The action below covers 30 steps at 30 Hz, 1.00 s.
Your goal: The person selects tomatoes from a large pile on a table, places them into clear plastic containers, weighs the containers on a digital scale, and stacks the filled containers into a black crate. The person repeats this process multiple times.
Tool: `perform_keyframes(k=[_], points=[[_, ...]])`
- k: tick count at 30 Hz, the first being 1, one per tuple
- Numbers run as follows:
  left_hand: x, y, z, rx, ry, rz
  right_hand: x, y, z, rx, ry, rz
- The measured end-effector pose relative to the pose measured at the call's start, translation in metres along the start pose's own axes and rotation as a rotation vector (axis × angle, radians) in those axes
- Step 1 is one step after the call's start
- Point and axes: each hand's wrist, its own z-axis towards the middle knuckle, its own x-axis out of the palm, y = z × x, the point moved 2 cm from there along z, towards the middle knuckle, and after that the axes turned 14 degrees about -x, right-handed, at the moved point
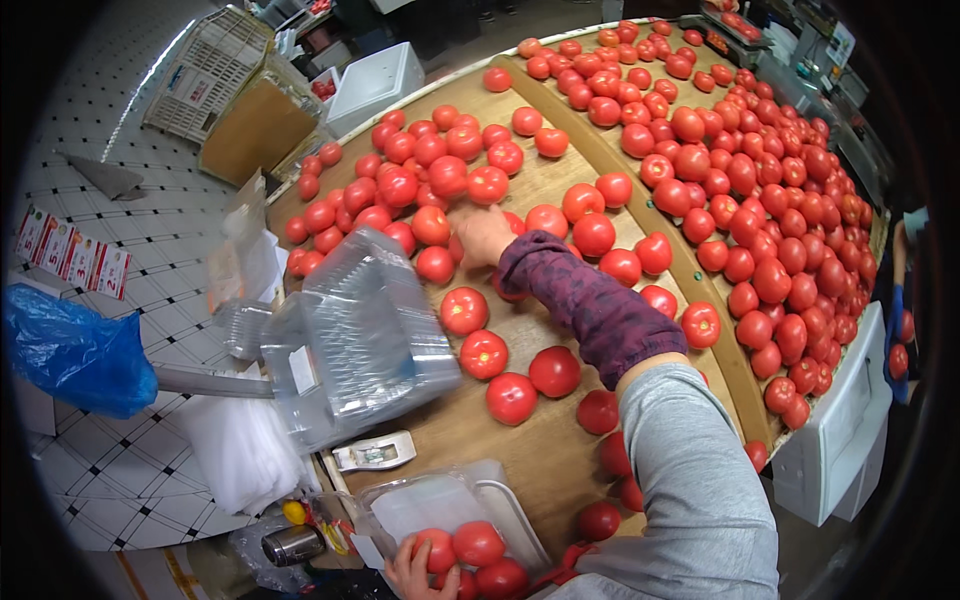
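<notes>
My left hand [424, 574], at the bottom edge, has its fingers against a tomato [439, 550] in a clear plastic tray [517, 517]. Several tomatoes sit together in that tray, over a white liner [424, 504]. Reaching across the wooden table [450, 420], my right hand [481, 234] is down among a heap of red tomatoes [448, 177]. Its fingertips are hidden, so whether they hold a tomato cannot be seen. A stack of nested clear plastic trays [367, 337] stands left of my right forearm. Loose tomatoes [511, 398] lie between the stack and my arm.
A wooden divider [637, 195] separates a larger tomato pile [780, 202] on the right. A white device [375, 451] lies at the table's left edge, near white plastic bags [240, 450] and a blue bag [79, 349]. Foam boxes [375, 86] [832, 420] flank the table.
</notes>
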Motion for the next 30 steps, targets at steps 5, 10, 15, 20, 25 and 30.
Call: perform_keyframes(k=[5, 10, 15, 20, 25, 30], points=[[-0.041, -0.031, 0.024, 0.055, -0.205, -0.098, -0.046, 0.031, -0.076, -0.010, -0.210, 0.296], [-0.028, -0.100, 0.079, -0.206, 0.270, -1.265, -0.109, 0.098, -0.161, -0.626, -0.331, 1.108], [0.004, -0.128, 0.091, -0.282, 0.787, -1.665, -0.102, 0.012, -0.142, -0.335, -0.439, 1.007], [-0.013, -0.073, 0.087, -0.430, 0.764, -1.998, -0.056, -0.180, -0.161, 0.397, -0.322, 0.154], [-0.017, -0.035, 0.072, -0.365, 0.509, -2.052, -0.008, -0.204, -0.171, 0.368, -0.424, -0.093], [-0.058, 0.006, 0.054, -0.253, 0.232, -1.543, -0.039, -0.176, -0.187, 0.547, -0.656, 0.929]])
